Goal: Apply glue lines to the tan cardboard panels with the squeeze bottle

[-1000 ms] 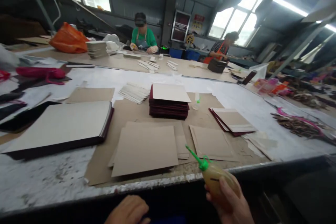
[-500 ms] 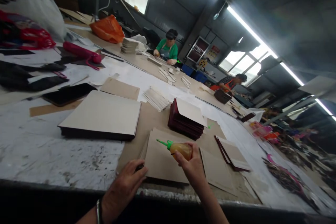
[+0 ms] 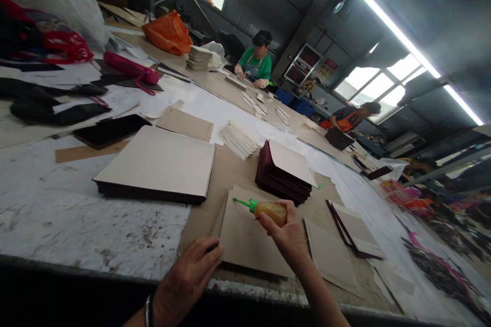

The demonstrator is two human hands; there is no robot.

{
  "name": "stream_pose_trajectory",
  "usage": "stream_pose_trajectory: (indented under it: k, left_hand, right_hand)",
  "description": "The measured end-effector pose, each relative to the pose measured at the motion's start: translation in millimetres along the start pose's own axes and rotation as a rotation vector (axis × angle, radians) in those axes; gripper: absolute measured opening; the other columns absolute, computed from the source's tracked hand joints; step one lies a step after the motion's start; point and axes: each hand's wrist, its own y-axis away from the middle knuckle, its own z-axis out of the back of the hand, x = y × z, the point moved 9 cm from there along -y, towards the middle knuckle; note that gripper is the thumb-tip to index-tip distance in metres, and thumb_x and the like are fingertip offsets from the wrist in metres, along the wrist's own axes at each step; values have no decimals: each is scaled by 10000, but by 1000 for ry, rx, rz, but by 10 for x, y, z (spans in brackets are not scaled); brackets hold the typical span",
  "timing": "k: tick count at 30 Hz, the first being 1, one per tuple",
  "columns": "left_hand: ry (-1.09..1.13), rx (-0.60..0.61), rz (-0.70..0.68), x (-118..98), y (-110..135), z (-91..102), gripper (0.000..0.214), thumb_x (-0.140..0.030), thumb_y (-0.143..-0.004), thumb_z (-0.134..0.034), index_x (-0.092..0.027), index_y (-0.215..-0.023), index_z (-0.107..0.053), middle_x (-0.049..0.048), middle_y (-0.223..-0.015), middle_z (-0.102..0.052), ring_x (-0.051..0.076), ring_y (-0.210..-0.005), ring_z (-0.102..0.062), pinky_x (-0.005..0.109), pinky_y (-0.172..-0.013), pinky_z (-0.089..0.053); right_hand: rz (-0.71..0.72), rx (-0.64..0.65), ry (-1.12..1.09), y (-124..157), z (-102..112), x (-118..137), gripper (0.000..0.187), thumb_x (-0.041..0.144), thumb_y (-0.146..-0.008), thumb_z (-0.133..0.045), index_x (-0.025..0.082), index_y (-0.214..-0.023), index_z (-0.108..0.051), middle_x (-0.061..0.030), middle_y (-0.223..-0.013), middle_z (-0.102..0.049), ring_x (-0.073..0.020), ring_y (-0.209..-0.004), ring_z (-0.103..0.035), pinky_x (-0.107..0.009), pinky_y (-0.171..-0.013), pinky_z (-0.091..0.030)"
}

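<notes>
We see the right hand (image 3: 287, 237) with its fingers clamped around a squeeze bottle (image 3: 273, 213) of amber liquid, held over the tan board (image 3: 249, 248) on the counter (image 3: 134, 237); the green nozzle (image 3: 242, 202) points toward the board's far left corner. The left hand (image 3: 190, 271) lies at the board's left edge; we cannot tell whether its fingers pinch or merely rest. We judge the work partway: 1 burgundy-edged stack (image 3: 282, 179) stands beyond, whereas this board shows us no clear liquid trail.

Translucent plastic bottle (image 3: 270, 209), matt cardboard sheets (image 3: 247, 240), glossy phone (image 3: 115, 130), shiny metallic bangle (image 3: 147, 310)
</notes>
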Motion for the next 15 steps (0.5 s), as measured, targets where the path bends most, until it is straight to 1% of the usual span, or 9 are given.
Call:
stream_pose_trajectory:
  k: [3, 9, 15]
  left_hand:
    - [-10, 9, 18, 3, 8, -4, 169, -158, -927, -480, -151, -1024, -618, 93, -1010, -643, 158, -986, -617, 252, -881, -532]
    - [-36, 24, 11, -19, -3, -9, 170, -153, -940, -461, -149, -1020, -610, 89, -1010, -640, 149, -1000, -606, 255, -899, -521]
    - [-60, 20, -3, -36, -8, -4, 172, -157, -944, -455, -150, -1018, -610, 86, -998, -645, 151, -979, -617, 256, -874, -536]
  right_hand:
    - [21, 10, 32, 3, 6, 21, 413, 477, -714, -690, 220, -972, -494, -28, -804, -617, -206, -672, -601, -306, -553, -502]
    - [58, 31, 73, -2, 12, 80, 363, 449, -743, -668, 229, -961, -478, -14, -773, -602, -200, -650, -594, -300, -554, -491]
    - [82, 41, 84, -54, -22, 152, 349, 447, -741, -661, 235, -935, -463, -4, -750, -589, -203, -651, -592, -303, -565, -486]
